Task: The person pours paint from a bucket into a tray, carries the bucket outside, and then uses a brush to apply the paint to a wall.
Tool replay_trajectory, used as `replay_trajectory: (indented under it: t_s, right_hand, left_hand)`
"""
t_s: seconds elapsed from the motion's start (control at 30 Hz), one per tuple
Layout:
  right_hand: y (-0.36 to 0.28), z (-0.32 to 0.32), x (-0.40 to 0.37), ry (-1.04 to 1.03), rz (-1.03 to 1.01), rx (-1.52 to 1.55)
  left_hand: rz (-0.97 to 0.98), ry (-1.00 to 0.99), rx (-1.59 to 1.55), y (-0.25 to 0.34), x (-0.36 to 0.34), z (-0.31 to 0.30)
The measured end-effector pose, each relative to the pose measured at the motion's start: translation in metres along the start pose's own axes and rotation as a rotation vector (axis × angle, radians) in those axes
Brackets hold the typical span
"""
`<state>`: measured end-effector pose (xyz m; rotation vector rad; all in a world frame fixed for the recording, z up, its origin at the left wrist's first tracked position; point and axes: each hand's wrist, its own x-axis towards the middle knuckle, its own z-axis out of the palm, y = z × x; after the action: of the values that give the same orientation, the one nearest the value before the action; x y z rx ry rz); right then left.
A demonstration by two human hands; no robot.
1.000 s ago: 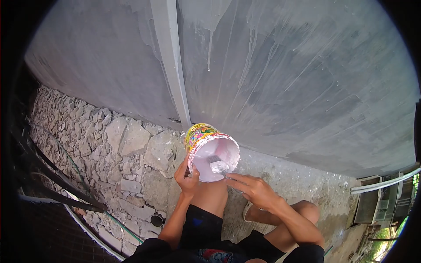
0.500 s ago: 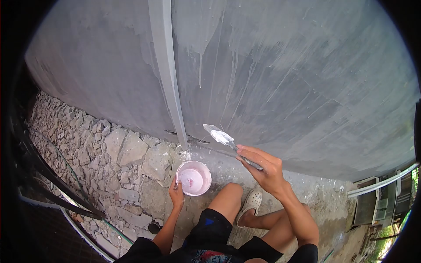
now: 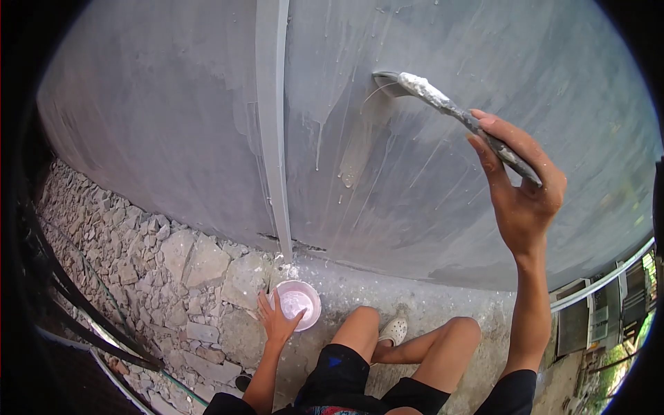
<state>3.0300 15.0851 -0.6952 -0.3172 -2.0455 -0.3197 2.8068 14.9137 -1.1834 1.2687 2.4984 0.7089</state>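
Note:
My right hand is raised at the right and closed round the handle of a paintbrush. Thick white paint coats the brush near its head, and the bristles bend against the grey wall. A wet streak with drips runs down the wall below the bristles. Low in the view, my left hand is at the near left side of a small pinkish-white bucket. Its fingers are spread, with the thumb over the rim. Pale paint shows inside the bucket.
A grey vertical pipe runs down the wall. Broken stones and rubble lie at the left beside dark bars. My bent legs and a beige clog are on the concrete ground. Boards stand at the far right.
My right hand has risen up and right, bringing the brush from above the bucket onto the wall higher up. My left hand's fingers have spread from their grip on the bucket's rim.

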Motion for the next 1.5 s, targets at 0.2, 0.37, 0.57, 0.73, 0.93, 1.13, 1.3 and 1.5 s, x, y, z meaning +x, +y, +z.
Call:
replay_trajectory:
  t_s: [0.2, 0.37, 0.57, 0.73, 0.93, 1.13, 1.3, 1.5]
  right_hand:
    - [-0.015, 0.014, -0.022, 0.001, -0.293, -0.302]
    - [-0.025, 0.077, -0.115, -0.259, -0.308, -0.172]
    - [-0.050, 0.109, -0.180, -0.440, -0.162, 0.090]
    - [-0.026, 0.119, -0.178, -0.529, 0.008, 0.127]
    - [-0.012, 0.079, -0.072, -0.379, 0.066, 0.106]
    - [-0.027, 0.036, 0.020, -0.091, -0.168, -0.077]
    - [-0.027, 0.050, 0.002, 0.044, -0.426, -0.287]
    - [-0.035, 0.110, -0.122, -0.345, -0.351, -0.195]
  left_hand:
    - [0.040, -0.183, 0.032, -0.015, 0.010, 0.007]
    - [0.053, -0.250, 0.130, -0.020, 0.014, 0.008]
    - [0.067, -0.374, 0.069, -0.031, 0.022, 0.012]
    - [0.004, -0.560, 0.202, -0.018, 0.027, -0.003]
    - [0.010, -0.569, 0.129, -0.021, 0.031, 0.003]
    - [0.001, -0.568, 0.140, -0.033, 0.031, 0.015]
    - [0.009, -0.557, 0.119, -0.035, 0.030, 0.018]
    - [0.016, -0.562, 0.126, -0.031, 0.030, 0.012]
